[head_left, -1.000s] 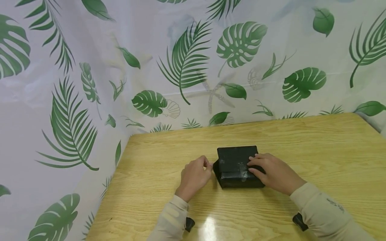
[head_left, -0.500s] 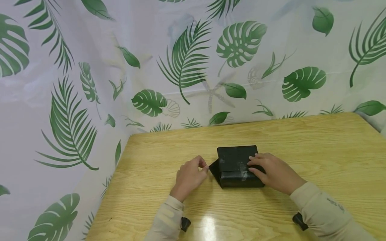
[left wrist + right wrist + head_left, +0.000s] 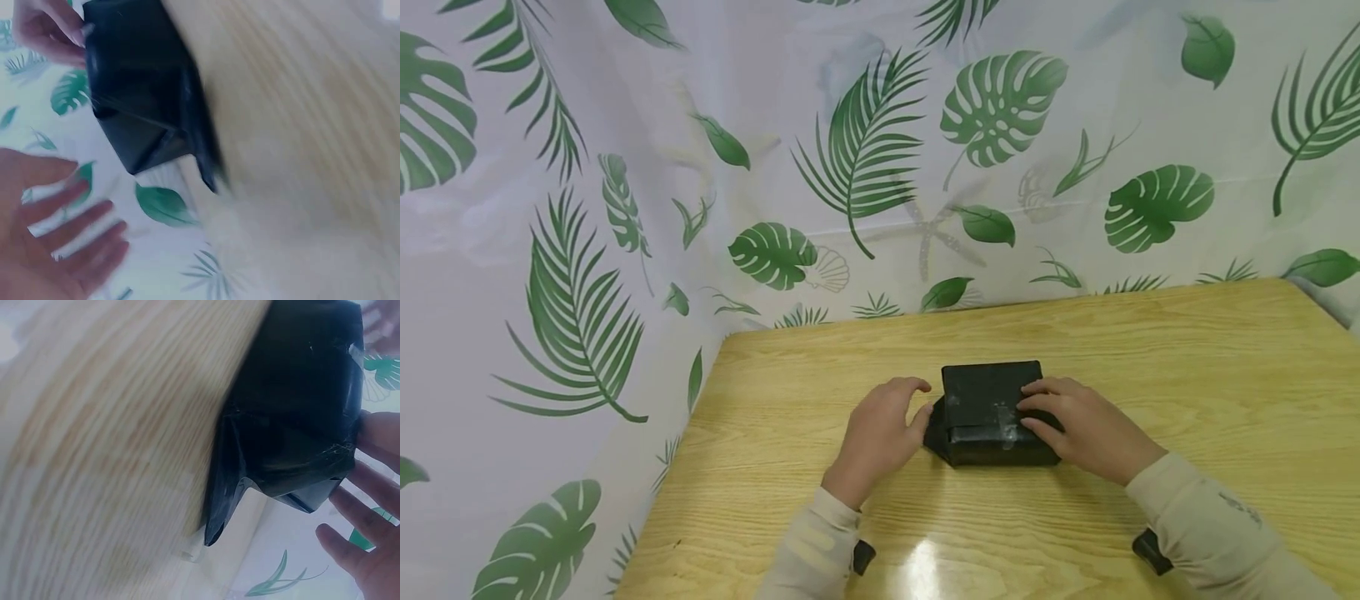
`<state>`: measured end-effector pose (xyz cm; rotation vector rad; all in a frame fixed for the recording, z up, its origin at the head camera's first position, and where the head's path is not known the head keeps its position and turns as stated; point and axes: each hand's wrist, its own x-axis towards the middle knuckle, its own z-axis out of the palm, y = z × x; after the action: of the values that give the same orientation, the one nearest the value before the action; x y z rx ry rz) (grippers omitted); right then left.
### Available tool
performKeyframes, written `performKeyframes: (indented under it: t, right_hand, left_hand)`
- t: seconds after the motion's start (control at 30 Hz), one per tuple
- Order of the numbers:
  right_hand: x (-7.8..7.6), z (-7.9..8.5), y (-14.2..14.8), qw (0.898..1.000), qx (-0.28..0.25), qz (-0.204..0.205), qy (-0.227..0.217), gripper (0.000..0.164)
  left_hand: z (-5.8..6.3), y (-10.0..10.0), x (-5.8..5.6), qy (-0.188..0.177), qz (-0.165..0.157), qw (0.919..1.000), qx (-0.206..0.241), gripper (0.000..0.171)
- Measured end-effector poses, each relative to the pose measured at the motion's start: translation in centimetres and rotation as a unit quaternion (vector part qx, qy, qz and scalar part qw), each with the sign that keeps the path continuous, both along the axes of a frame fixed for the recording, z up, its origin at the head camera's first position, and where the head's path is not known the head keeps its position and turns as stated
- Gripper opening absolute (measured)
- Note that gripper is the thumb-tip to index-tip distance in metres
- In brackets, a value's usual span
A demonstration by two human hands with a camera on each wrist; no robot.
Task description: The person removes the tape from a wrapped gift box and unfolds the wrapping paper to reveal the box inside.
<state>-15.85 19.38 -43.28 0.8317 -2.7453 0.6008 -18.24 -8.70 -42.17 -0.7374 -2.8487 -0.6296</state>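
A box wrapped in glossy black wrapping lies on the wooden table, with clear tape across its top seam. From its left end a folded black flap sticks out. My left hand is beside that flap, thumb close to it, fingers spread and apart from the box in the left wrist view. My right hand rests its fingertips on the top near the right end; in the right wrist view its fingers are spread along the box's edge. Loose wrapping folds hang at that right end. The contents are hidden.
The wooden table reaches back to a white wall covering with green leaf prints, which also runs along the left side. Black straps show at both wrists.
The left fingers first pinched the flap's tip and drew it outward to the left. Now they have let go and spread, and the flap sits lower. The right hand stays in place.
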Motion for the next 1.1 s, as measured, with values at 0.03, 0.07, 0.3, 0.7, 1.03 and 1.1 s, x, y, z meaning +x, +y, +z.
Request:
performKeyframes:
  t: [0.03,0.07,0.3,0.7,1.03,1.1]
  right_hand:
    - [0.0,0.0,0.0,1.0,0.0,0.001,0.006,0.022]
    - [0.0,0.0,0.0,1.0,0.0,0.001,0.013,0.022]
    - [-0.1,-0.3,0.0,0.998,-0.002,0.008,0.067,0.025]
    - [0.2,-0.7,-0.4,0.98,0.002,0.097,0.176,0.034]
    - [0.0,-2.0,-1.1,0.948,0.098,0.143,0.265,0.063]
    - [0.0,-2.0,-1.2,0.944,0.111,0.142,0.276,0.071]
  left_hand:
    - [0.3,0.4,0.1,0.005,-0.027,0.9996,-0.006,0.03]
    - [0.4,0.8,0.1,0.008,-0.054,0.9984,-0.015,0.033]
    - [0.7,3.1,0.1,-0.009,-0.175,0.9817,-0.073,0.044]
    - [-0.2,3.9,-0.2,-0.008,-0.193,0.9746,-0.113,0.054]
    - [-0.8,3.8,-0.4,-0.004,-0.199,0.9746,-0.102,0.047]
    - [-0.8,3.8,-0.3,-0.003,-0.199,0.9746,-0.103,0.045]
